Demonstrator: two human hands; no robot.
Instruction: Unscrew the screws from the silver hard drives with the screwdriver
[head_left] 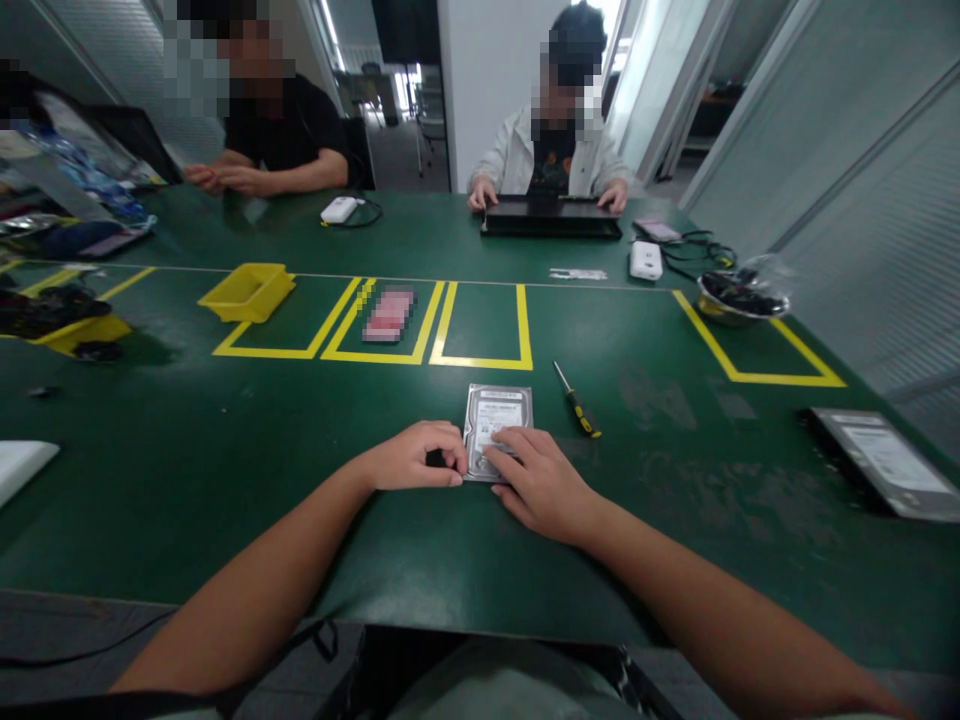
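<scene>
A silver hard drive (pixel 493 412) with a white label lies flat on the green table in front of me. My left hand (pixel 421 455) is at its left edge, fingers curled in and fingertips against the near left corner. Across the near right part of the drive rests my right hand (pixel 541 480), its fingers stretched over the label and its thumb by the near edge. The fingers hide part of the label. To the right of the drive lies a screwdriver (pixel 579 405) with a black and yellow handle, touched by neither hand.
Yellow tape outlines (pixel 480 362) mark the table beyond the drive. A yellow bin (pixel 251 292) stands left of a pixelated pink item (pixel 388 315). A metal bowl (pixel 742 300) and a larger drive-like unit (pixel 889 460) are at right. Two people sit opposite, one holding a black panel (pixel 551 217).
</scene>
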